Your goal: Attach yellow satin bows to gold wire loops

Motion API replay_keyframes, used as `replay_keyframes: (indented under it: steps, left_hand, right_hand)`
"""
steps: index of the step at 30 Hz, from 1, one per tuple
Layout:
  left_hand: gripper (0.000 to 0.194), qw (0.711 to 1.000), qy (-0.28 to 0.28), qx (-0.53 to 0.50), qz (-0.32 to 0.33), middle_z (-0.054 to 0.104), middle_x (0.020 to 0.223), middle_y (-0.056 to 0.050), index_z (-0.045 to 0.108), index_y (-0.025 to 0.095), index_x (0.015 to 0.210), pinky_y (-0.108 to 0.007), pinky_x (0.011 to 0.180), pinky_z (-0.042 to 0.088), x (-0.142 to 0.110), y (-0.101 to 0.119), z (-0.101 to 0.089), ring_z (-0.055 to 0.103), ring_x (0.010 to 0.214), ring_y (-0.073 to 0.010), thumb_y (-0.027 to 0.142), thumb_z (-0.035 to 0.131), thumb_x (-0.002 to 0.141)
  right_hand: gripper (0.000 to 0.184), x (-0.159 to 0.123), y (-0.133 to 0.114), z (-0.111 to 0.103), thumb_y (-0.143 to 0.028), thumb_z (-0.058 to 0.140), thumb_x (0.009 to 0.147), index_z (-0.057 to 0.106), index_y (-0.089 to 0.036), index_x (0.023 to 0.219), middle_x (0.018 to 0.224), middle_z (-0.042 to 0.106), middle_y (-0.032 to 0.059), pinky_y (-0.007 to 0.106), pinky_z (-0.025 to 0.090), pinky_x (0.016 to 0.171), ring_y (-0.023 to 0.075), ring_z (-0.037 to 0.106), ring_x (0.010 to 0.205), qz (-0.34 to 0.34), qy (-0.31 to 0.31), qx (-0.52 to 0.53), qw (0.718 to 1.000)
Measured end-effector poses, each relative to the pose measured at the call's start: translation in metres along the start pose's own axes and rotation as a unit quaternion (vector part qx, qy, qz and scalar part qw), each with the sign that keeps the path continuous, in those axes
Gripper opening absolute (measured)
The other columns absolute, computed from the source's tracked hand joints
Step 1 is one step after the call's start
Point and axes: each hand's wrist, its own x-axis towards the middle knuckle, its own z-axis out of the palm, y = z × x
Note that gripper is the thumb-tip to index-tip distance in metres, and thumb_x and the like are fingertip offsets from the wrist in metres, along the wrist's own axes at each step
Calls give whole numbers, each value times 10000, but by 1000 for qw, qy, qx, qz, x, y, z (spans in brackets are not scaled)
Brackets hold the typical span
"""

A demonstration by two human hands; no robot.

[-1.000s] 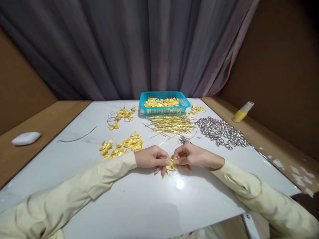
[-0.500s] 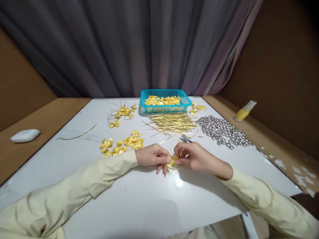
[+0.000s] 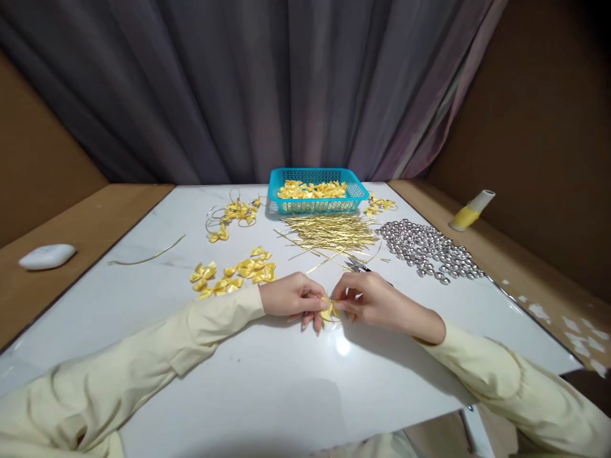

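Observation:
Both my hands meet at the middle of the white table (image 3: pixel 267 381), pinching one small yellow ribbon bow (image 3: pixel 330 310) between them. My left hand (image 3: pixel 293 298) grips its left side with closed fingers. My right hand (image 3: pixel 370 300) pinches its right side. A loose group of yellow bows (image 3: pixel 233 275) lies just behind my left wrist. A heap of gold wire ties (image 3: pixel 331 233) lies behind my hands.
A blue basket (image 3: pixel 317 189) with yellow bows stands at the table's far edge. Silver beads (image 3: pixel 427 249) spread at the right. More bows with wire loops (image 3: pixel 233 215) lie far left. A white object (image 3: pixel 46 256) and a yellow-white bottle (image 3: pixel 471 210) rest on the wooden ledges.
My hands have stayed together on the bow and shifted slightly away from me. My right hand's fingers have turned a little around the bow.

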Motion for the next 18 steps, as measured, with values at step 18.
replay_keyframes:
  steps: [18]
  left_hand:
    - [357,998,-16,-57,-23,692,720,-116,605,71,790,-161,375,454,2,6,1,585,467,-96,419,529,804]
  right_hand:
    - [266,1,-2,-3,49,396,667,571,-148,705,693,565,18,210,357,591,108,485,617,-76,20,-31,996]
